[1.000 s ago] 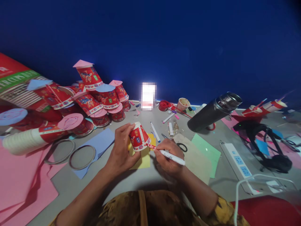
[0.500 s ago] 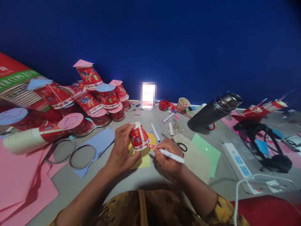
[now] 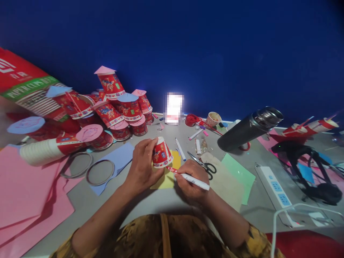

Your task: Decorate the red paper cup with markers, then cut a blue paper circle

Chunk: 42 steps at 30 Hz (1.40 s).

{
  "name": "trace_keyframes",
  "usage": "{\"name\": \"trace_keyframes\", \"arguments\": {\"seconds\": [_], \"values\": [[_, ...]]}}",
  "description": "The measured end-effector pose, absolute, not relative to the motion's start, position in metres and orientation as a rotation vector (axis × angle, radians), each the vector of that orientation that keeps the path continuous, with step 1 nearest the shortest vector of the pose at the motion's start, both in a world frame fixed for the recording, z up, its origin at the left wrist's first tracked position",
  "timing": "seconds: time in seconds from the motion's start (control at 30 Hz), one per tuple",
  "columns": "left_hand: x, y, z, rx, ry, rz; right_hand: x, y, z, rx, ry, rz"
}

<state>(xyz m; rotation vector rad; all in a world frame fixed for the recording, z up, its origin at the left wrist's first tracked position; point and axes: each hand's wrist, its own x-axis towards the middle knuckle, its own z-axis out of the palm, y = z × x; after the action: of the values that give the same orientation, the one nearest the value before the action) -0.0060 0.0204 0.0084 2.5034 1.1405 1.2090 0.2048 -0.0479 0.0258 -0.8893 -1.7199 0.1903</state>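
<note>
My left hand [image 3: 142, 165] grips a small red patterned paper cup [image 3: 162, 154], upside down and tilted, over a yellow paper sheet [image 3: 167, 177]. My right hand [image 3: 190, 178] holds a white marker [image 3: 194, 180] like a pen. The marker's tip touches a red and white strip [image 3: 172, 168] at the cup's rim. Both hands are closed on what they hold.
A pile of red cups with paper lids [image 3: 115, 109] sits far left, with pink sheets [image 3: 27, 193] and two rings [image 3: 100, 172] nearer. Scissors [image 3: 204, 165], loose pens [image 3: 180, 149], a black flask [image 3: 248, 129], a power strip [image 3: 276, 186] and headphones [image 3: 317, 172] lie right.
The view has shifted slightly, so everything sits a little further right. The cup is tilted more upright in my left hand. My right hand stays with the marker at the rim.
</note>
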Motion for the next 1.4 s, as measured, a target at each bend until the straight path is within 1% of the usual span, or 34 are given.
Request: {"name": "trace_keyframes", "arguments": {"seconds": [0.13,0.3,0.5,0.7,0.9,1.1,1.4], "values": [[-0.007,0.023,0.006,2.434,1.197,1.233,0.211,-0.044,0.021,-0.927,-1.679,0.106],[-0.009,0.031,-0.001,2.172,1.227,1.310,0.219,-0.035,0.009,-1.051,-1.634,0.039],[-0.010,0.035,-0.006,2.033,1.236,1.370,0.232,-0.021,-0.003,-1.287,-1.716,0.035],[-0.009,0.037,-0.011,1.926,1.264,1.333,0.275,0.003,-0.002,-1.587,-1.950,0.020],[-0.010,0.036,-0.009,1.905,1.283,1.303,0.321,0.036,-0.002,-1.940,-1.994,-0.097],[-0.010,0.037,-0.009,1.901,1.352,1.296,0.338,0.055,0.002,-2.043,-2.027,-0.077],[-0.009,0.037,-0.005,1.867,1.378,1.280,0.330,0.088,0.009,-2.102,-2.069,-0.151]]}}
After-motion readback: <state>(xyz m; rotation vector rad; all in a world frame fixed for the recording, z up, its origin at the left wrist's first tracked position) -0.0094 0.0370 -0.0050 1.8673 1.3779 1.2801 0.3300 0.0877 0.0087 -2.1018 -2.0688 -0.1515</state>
